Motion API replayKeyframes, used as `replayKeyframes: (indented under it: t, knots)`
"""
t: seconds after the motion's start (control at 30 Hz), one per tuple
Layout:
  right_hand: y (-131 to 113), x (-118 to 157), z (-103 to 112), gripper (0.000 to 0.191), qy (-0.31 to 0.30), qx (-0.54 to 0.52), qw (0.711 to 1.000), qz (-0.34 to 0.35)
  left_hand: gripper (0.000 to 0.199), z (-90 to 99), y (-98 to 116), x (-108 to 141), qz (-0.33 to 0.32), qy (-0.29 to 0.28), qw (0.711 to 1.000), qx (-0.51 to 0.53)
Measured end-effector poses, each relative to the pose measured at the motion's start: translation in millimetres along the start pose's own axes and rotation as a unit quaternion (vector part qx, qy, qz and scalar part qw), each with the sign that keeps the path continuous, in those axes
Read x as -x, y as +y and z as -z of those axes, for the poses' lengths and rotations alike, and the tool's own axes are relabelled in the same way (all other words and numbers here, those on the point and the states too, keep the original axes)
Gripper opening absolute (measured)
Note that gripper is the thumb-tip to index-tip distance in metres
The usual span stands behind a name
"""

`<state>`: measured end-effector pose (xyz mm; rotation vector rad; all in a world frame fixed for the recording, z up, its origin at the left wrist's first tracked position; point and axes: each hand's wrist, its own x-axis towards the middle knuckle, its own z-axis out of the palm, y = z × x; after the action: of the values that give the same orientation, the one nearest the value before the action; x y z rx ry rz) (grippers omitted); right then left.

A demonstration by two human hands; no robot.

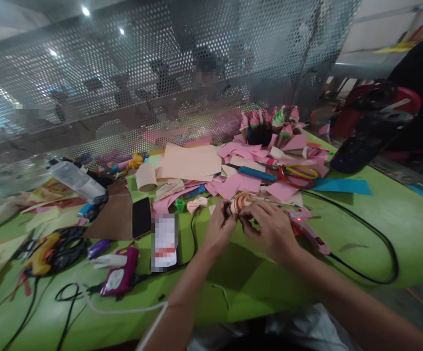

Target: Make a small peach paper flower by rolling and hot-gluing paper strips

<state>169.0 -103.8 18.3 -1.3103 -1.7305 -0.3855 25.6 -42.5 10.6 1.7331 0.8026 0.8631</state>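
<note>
Over the green table, my left hand and my right hand meet with bent fingers around a small rounded piece with cream and brown-orange stripes. Both hands grip it, and the fingers hide its lower part. Just right of my right hand lies a pink hot glue gun with a lit red light and a black cord. Scissors with red and yellow handles and a blue-handled tool rest on pink paper scraps beyond my hands.
A peach paper sheet and pink-and-green cone shapes are at the back, before a perforated metal screen. Left are a black phone, a magenta power strip, cords and a yellow glue gun. A dark bottle stands right.
</note>
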Motion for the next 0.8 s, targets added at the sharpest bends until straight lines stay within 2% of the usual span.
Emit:
replayKeyframes:
  t: [0.47,0.67,0.8]
  knots:
    - [-1,0,0,0.012,-0.006,0.018,1.0,0.011,0.03,-1.2,-3,0,0.017,0.005,1.0,0.025]
    - [-2,0,0,0.012,-0.011,0.023,1.0,0.018,0.028,-1.2,3,2,0.008,0.007,1.0,-0.018]
    - [-1,1,-1,0.013,-0.018,0.022,0.999,0.025,0.027,-3.4,8,2,0.022,0.007,1.0,0.009]
